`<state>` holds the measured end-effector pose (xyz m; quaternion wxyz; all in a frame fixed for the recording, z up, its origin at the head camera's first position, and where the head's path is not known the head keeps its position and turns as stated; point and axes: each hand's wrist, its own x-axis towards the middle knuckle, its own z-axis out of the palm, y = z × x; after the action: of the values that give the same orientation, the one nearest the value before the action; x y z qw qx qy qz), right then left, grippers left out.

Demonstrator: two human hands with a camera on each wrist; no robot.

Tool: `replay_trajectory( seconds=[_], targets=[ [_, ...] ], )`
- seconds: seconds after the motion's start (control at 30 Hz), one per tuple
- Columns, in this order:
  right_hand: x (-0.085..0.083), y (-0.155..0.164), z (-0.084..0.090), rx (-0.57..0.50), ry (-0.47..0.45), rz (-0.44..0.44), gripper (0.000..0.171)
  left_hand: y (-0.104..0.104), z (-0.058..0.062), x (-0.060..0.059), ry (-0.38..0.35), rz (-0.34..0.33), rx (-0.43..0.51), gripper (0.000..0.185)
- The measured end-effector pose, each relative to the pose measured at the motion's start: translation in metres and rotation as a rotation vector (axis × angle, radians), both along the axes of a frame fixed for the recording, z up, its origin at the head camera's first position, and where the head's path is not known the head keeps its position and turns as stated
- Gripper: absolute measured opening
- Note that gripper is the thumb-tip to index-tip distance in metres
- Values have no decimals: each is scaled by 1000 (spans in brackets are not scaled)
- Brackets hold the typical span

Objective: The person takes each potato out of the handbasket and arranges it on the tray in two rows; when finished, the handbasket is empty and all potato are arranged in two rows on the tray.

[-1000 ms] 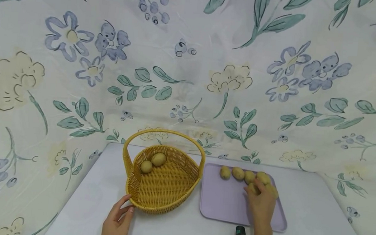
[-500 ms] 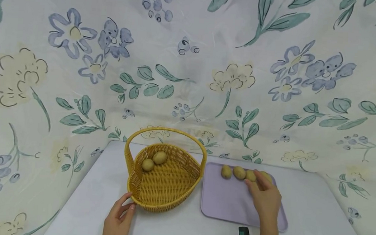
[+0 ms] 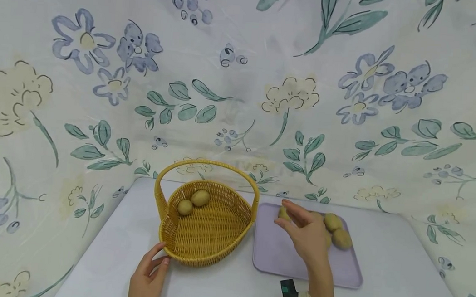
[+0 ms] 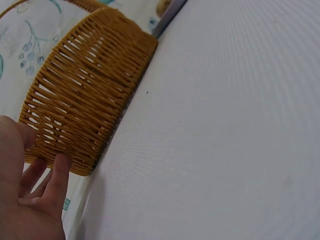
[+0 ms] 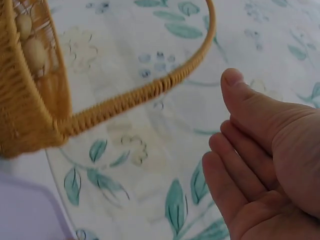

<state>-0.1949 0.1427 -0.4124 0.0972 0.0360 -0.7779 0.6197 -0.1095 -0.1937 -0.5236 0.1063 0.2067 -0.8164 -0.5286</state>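
Right hand (image 5: pixel 260 165) empty in wrist view

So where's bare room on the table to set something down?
Free: the tray's near-left part, the basket's front floor, and table right of the tray. Crowded: the tray's far edge, with potatoes and the right hand; the left hand touches the basket's front.

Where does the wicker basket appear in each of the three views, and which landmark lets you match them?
Head: wicker basket sits left of centre on the table, left hand at its near rim.
Left wrist: upper left, its side wall.
Right wrist: left edge, handle arching across the top.
Shared landmark: floral cloth.
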Motion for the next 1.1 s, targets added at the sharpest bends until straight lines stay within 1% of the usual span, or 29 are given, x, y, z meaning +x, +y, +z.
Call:
replay_trajectory(
  seconds=[0.2,0.33,0.47,0.57,0.73,0.93,1.1],
  targets=[
    [-5,-29,9,-37,34,136,46,0,-1,-1,-1,9,12,46],
    [-9,-47,13,-45,26,185,45,0,-3,0,12,5,23,47],
    [-15,-65,16,-43,3,225,44,0,-4,0,37,5,29,48],
    [-21,-76,18,-54,-13,260,43,0,-5,0,42,7,23,48],
    [-30,-92,20,-34,-31,286,41,0,-5,0,32,5,27,49],
    [-41,-110,19,4,-26,329,43,0,-4,1,45,0,27,49],
    [-47,-123,14,70,-22,334,45,-1,-5,0,48,1,17,48]
  ],
)
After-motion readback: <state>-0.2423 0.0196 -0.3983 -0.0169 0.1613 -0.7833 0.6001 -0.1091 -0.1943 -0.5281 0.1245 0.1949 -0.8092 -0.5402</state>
